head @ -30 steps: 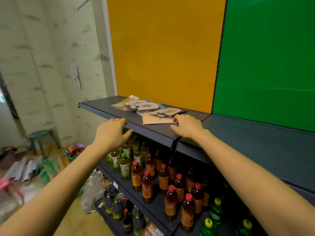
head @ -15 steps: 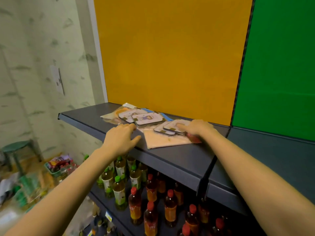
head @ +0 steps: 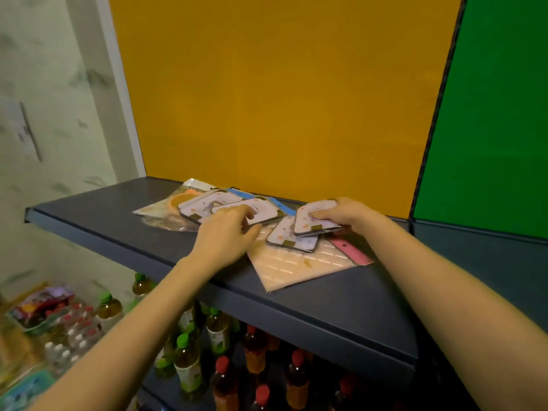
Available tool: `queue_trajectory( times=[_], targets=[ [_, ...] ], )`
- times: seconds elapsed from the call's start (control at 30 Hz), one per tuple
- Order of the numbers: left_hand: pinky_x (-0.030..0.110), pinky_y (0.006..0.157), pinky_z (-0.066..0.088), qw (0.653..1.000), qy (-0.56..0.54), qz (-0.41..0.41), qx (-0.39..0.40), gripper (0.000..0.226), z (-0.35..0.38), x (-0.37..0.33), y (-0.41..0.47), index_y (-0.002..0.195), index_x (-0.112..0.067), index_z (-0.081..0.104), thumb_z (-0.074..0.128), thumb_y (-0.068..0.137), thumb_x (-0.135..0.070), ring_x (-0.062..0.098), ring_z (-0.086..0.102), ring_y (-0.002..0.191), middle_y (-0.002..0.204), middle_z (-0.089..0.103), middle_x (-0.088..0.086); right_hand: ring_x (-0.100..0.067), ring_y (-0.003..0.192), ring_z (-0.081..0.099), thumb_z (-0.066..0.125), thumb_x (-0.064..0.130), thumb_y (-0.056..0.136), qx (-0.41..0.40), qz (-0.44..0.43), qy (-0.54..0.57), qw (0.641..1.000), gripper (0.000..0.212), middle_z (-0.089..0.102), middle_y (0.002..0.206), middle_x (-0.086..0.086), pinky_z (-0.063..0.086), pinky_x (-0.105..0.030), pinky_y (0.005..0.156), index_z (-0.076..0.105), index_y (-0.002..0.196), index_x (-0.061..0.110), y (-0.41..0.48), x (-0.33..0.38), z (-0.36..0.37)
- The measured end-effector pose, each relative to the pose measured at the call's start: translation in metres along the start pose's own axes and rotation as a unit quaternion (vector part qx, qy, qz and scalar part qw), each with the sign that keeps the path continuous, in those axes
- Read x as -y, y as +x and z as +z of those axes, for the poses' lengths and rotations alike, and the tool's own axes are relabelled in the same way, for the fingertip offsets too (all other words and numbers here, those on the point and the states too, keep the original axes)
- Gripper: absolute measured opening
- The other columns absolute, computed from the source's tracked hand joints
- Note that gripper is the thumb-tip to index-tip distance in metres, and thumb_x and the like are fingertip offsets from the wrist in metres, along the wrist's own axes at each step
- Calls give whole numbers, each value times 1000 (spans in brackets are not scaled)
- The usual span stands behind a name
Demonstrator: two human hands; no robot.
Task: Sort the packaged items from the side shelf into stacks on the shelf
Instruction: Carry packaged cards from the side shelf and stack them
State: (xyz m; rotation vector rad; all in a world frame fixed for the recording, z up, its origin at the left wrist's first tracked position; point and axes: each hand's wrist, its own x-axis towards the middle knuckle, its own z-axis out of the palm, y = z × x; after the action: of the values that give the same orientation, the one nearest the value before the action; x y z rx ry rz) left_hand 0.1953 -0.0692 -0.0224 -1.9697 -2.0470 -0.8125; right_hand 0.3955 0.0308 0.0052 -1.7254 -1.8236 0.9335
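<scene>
Gripping 1 card pack (head: 315,218) with the right hand (head: 345,213), left hand (head: 225,232) fingering another pack (head: 261,212); the beige sheet (head: 292,266) beneath, overhanging the shelf (head: 103,215) edge, risks sliding off

Orange panel (head: 281,93), green panel (head: 489,114), perhaps marbled wall (head: 53,114) left.
</scene>
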Motion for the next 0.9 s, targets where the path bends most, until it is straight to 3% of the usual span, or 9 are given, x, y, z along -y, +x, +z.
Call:
queue_trajectory(
  times=[0.1, 0.23, 0.33, 0.47, 0.57, 0.63, 0.7, 0.77, 0.9],
  targets=[
    [37, 78, 50, 999, -32, 16, 41, 35, 15, -7, 16, 105, -14, 62, 51, 89, -43, 22, 59, 92, 100, 67, 5, -13, 66, 56, 57, 17, 92, -51, 4, 92, 994, 45, 61, 112, -16, 42, -21, 49, 43, 132, 3, 1, -7, -8],
    [35, 71, 43, 993, -11, 35, 117, 56, 34, -21, 33, 89, -7, 59, 40, 88, -60, 30, 59, 93, 97, 66, 16, -31, 107, 64, 56, 14, 92, -153, 8, 109, 982, 33, 63, 122, -19, 52, -34, 76, 54, 122, 1, -8, -16, -24],
    [40, 87, 45, 982, 15, 34, 186, 88, 39, -33, 44, 116, -3, 57, 27, 79, -77, 34, 54, 110, 121, 60, 19, -33, 109, 62, 55, 13, 92, -188, 18, 115, 975, 33, 62, 122, -19, 51, -40, 91, 54, 123, 1, -18, -22, -29],
    [45, 104, 34, 968, 49, 46, 241, 114, 44, -46, 51, 143, -1, 27, 35, 68, -86, 34, 32, 135, 149, 35, 17, -31, 106, 63, 56, 14, 91, -221, 35, 130, 966, 32, 63, 122, -18, 53, -42, 89, 54, 122, 4, -35, -29, -26],
    [45, 108, 30, 967, -19, 48, 250, 121, 48, -46, 58, 146, -1, 13, 51, 64, -81, 35, 24, 139, 152, 27, 18, -25, 95, 61, 56, 12, 91, -242, 38, 157, 957, 12, 63, 121, -17, 51, -30, 72, 59, 102, 8, -47, -33, -23],
    [44, 107, 35, 959, -91, 32, 267, 125, 50, -43, 66, 146, 0, 9, 63, 60, -74, 34, 30, 137, 150, 29, 19, -26, 98, 62, 56, 12, 91, -259, 44, 168, 950, 2, 63, 120, -17, 52, -33, 75, 56, 90, 13, -55, -34, -20],
    [42, 103, 39, 948, -139, 18, 285, 129, 50, -40, 71, 146, 1, 5, 70, 59, -68, 34, 36, 134, 149, 31, 19, -30, 106, 63, 56, 12, 91, -273, 51, 167, 946, 17, 64, 121, -17, 52, -39, 87, 57, 108, 8, -61, -34, -15],
    [40, 99, 41, 946, -151, 24, 286, 123, 50, -39, 73, 145, 5, 13, 72, 61, -63, 33, 42, 130, 145, 39, 19, -30, 109, 63, 57, 14, 90, -281, 60, 164, 944, 29, 63, 121, -16, 52, -40, 93, 54, 118, 5, -67, -34, -11],
    [41, 81, 48, 934, -225, 26, 275, 86, 53, -33, 78, 118, 1, 56, 80, 57, -55, 31, 59, 105, 118, 62, 20, -26, 102, 62, 60, 15, 89, -299, 64, 173, 936, 26, 63, 121, -14, 52, -37, 87, 52, 112, 8, -78, -37, -3]
  ],
)
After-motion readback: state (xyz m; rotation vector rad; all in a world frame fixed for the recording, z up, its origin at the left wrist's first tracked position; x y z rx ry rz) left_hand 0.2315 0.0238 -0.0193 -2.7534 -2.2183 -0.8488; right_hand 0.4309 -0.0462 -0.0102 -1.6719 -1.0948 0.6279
